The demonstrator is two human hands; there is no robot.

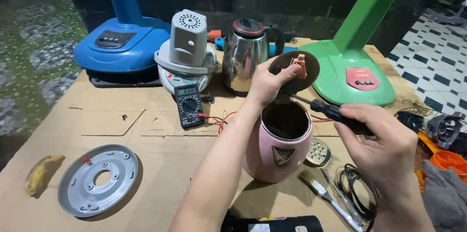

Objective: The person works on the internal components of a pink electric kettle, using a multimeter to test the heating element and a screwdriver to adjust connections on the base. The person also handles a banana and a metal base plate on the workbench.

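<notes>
My left hand pinches the pink kettle's open lid; right hand fingers grip the screwdriver. I should seat the tip squarely first.

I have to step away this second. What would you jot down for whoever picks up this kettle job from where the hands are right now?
Left hand holds the pink kettle's lid tilted open.
Right hand grips a screwdriver, tip at the hinge.
Grey base plate lies apart on the cardboard; multimeter is behind the kettle, brush to its right.
Done: base plate off.
Left: the hinge work, then reassembly, probably.
</notes>
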